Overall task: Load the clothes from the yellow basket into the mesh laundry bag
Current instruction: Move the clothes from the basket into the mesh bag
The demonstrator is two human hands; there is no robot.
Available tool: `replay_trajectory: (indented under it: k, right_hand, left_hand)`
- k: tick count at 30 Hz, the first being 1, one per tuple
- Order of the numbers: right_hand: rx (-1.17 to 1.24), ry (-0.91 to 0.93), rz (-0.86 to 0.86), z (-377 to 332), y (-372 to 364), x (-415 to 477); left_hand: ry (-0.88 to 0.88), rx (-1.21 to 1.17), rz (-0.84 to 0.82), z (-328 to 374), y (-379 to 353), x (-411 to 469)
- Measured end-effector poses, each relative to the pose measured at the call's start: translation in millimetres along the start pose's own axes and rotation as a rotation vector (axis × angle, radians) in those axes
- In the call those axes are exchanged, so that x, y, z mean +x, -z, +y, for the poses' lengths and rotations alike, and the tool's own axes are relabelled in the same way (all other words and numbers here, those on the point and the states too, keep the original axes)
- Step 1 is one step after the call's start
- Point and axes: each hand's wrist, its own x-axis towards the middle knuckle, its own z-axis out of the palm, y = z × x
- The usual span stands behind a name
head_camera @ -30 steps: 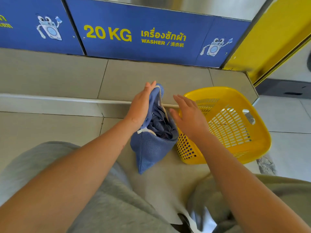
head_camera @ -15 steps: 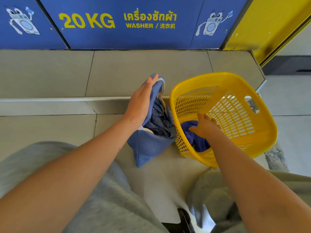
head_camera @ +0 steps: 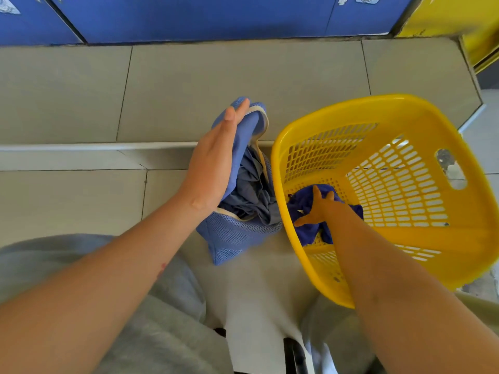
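Observation:
A blue mesh laundry bag (head_camera: pixel 232 238) stands on the floor between my knees, with grey clothes (head_camera: pixel 251 190) inside its open mouth. My left hand (head_camera: pixel 213 163) holds the bag's upper rim up, fingers flat along the outside and the thumb hidden behind the fabric. Just right of the bag, a yellow basket (head_camera: pixel 405 265) is tilted toward me. A dark blue garment (head_camera: pixel 307 230) lies in its near bottom corner. My right hand (head_camera: pixel 316 209) reaches into the basket and rests on that garment with fingers and thumb spread.
A raised tiled step (head_camera: pixel 189 87) runs across the back, below blue washer panels (head_camera: pixel 202 17). A yellow panel (head_camera: pixel 459 14) stands at the far right. My grey-clad knees (head_camera: pixel 135 319) frame the bottom of the view.
My right hand went from hovering beside the bag down into the basket onto the dark blue garment. The basket tilted toward me. My left hand kept its hold on the bag's rim.

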Motion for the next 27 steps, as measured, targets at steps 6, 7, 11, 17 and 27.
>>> replay_trajectory:
  k: [6, 7, 11, 17, 27]
  right_hand:
    - [-0.015, 0.024, 0.132, -3.1, -3.0, 9.7]
    - [0.033, 0.06, 0.142, -1.4, 1.0, 10.6]
    - [0.141, 0.161, 0.151, 3.3, 19.0, 1.1]
    - [0.521, 0.304, 0.537, 1.6, 70.3, -68.3]
    - [1.006, 0.635, 1.115, -61.4, 86.4, -251.7]
  left_hand:
    - [-0.023, 0.006, -0.019, -1.2, 1.5, 3.6]
    - [-0.03, 0.028, -0.044, -0.3, 2.2, 3.5]
    - [-0.029, 0.007, -0.031, -2.5, 8.8, -1.9]
    - [-0.031, -0.005, -0.048, 4.6, 20.2, -11.8]
    - [-0.108, -0.083, -0.066, -3.8, 55.1, -37.5]
